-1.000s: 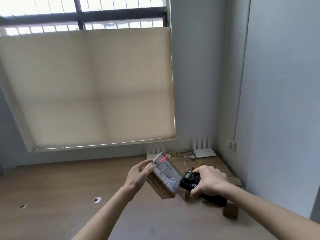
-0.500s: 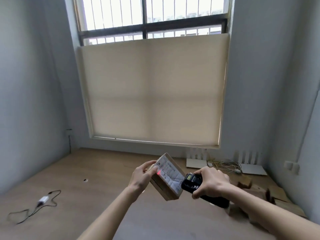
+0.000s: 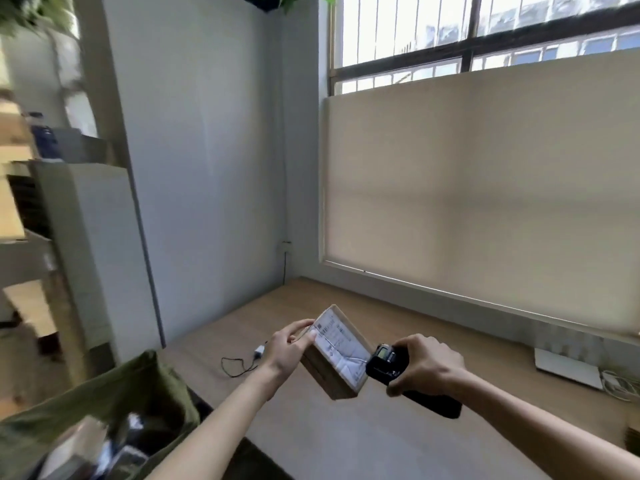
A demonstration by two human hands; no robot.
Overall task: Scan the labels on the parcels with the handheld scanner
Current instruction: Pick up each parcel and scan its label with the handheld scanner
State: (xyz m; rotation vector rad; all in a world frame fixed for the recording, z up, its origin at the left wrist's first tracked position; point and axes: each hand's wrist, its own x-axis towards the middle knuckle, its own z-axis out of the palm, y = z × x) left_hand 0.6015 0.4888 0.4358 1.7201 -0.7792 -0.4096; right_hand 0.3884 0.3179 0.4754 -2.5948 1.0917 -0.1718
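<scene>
My left hand (image 3: 285,344) grips a small brown cardboard parcel (image 3: 337,355) by its left end, holding it tilted above the wooden table (image 3: 346,434). A white printed label (image 3: 341,346) covers the parcel's upper face and points toward the scanner. My right hand (image 3: 427,363) is closed around a black handheld scanner (image 3: 382,362), whose small screen faces up right beside the parcel's lower right corner. No red beam shows on the label.
An open olive-green bag (image 3: 114,403) holding blurred parcels sits at the lower left, off the table's edge. A white charger with a black cable (image 3: 247,358) lies on the table behind my left hand. A white router (image 3: 568,370) stands at the right by the window.
The view has swung left, bringing the green bag and shelving into sight. The red scan line seen on the label earlier is gone. Both hands keep the same hold.
</scene>
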